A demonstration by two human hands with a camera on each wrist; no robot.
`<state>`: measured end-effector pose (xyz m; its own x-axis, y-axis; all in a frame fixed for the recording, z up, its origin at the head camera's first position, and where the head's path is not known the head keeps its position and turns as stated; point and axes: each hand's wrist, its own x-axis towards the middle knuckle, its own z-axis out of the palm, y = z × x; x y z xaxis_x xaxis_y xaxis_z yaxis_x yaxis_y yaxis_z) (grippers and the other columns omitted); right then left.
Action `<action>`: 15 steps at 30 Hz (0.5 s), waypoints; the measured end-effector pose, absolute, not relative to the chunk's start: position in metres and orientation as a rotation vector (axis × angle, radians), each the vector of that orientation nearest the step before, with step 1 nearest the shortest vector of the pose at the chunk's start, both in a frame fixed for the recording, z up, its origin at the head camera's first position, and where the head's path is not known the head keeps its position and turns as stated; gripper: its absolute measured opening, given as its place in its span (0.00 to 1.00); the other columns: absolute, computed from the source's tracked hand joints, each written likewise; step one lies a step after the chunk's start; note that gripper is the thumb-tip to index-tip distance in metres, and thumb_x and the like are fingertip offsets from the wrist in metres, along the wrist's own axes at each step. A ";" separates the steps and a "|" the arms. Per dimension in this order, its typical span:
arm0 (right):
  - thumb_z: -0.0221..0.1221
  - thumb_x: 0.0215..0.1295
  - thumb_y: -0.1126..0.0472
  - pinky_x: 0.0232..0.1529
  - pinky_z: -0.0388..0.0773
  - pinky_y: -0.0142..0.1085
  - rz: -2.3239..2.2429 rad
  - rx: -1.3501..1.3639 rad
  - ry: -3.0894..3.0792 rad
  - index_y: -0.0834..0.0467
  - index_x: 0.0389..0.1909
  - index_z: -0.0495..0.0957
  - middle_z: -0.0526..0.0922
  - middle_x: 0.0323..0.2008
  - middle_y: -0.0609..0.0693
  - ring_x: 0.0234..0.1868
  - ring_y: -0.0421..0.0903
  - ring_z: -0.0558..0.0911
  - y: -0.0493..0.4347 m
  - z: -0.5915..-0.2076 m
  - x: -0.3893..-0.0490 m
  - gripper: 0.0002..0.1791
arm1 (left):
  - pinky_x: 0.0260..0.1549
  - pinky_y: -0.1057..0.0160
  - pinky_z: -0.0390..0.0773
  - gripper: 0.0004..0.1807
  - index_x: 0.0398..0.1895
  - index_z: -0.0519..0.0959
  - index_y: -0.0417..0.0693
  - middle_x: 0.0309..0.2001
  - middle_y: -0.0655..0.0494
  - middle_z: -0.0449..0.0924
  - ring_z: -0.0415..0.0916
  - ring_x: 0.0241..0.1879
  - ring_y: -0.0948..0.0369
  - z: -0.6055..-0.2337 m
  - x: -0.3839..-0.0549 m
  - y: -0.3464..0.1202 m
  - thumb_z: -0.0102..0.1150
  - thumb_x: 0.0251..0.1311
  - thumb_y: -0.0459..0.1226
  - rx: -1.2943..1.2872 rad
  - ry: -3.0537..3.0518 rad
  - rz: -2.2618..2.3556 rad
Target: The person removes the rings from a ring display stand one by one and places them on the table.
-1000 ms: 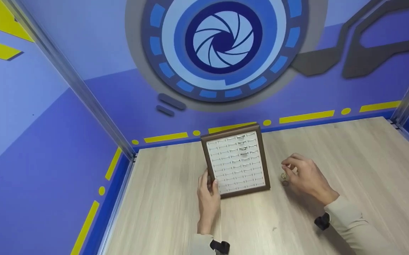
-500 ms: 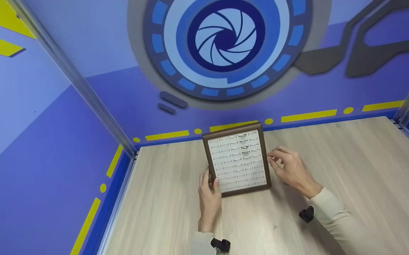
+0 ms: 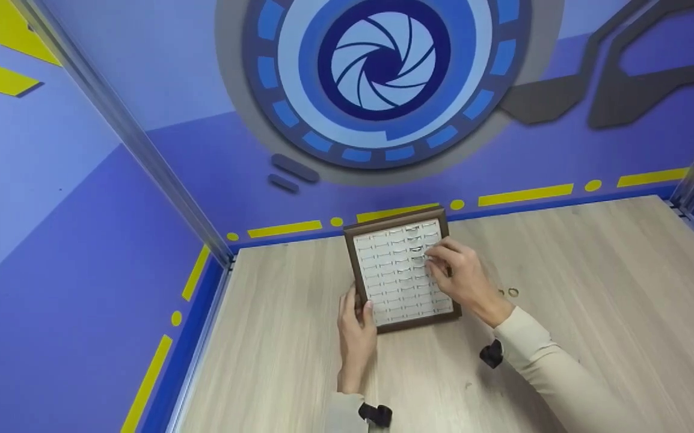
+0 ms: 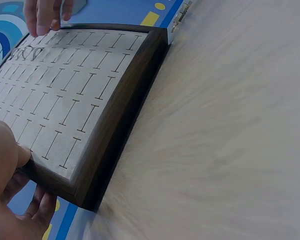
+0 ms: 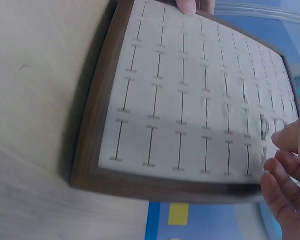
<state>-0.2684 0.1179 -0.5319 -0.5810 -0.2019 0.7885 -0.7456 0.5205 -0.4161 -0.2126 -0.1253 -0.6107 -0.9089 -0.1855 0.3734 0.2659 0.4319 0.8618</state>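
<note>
A ring display board (image 3: 383, 282) with a brown wooden frame and a white slotted pad stands tilted on the table. My left hand (image 3: 357, 346) grips its lower left edge, thumb on the front and fingers behind. Several silvery rings (image 3: 416, 249) sit in slots of the upper part; in the right wrist view one ring (image 5: 265, 127) stands up from its slot. Over the board's right side, my right hand (image 3: 464, 276) pinches a small ring at the slots of the rightmost column. The fingertips mostly hide that ring.
Gold-coloured rings (image 3: 513, 292) lie on the wooden table (image 3: 599, 288), right of the board and partly behind the right hand. A blue patterned wall (image 3: 202, 162) rises behind the table, with a metal corner post (image 3: 160, 174) at left.
My right hand has moved left from the loose rings on the table to the board's right column, its fingertips pinched. The left hand keeps holding the board in place.
</note>
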 end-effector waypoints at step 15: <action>0.73 0.56 0.77 0.30 0.82 0.33 0.915 0.707 -2.153 0.64 0.36 0.89 0.82 0.34 0.53 0.30 0.44 0.80 0.102 -0.533 -0.271 0.09 | 0.64 0.47 0.79 0.29 0.79 0.66 0.36 0.64 0.43 0.77 0.77 0.63 0.50 -0.611 -0.213 -0.124 0.56 0.77 0.30 -0.097 -2.281 -1.413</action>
<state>-0.2713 0.1019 -0.5325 -0.6183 -0.2096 0.7575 -0.6909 0.6043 -0.3967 -0.2126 -0.1241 -0.6114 -0.8949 -0.1737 0.4111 0.2907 0.4721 0.8323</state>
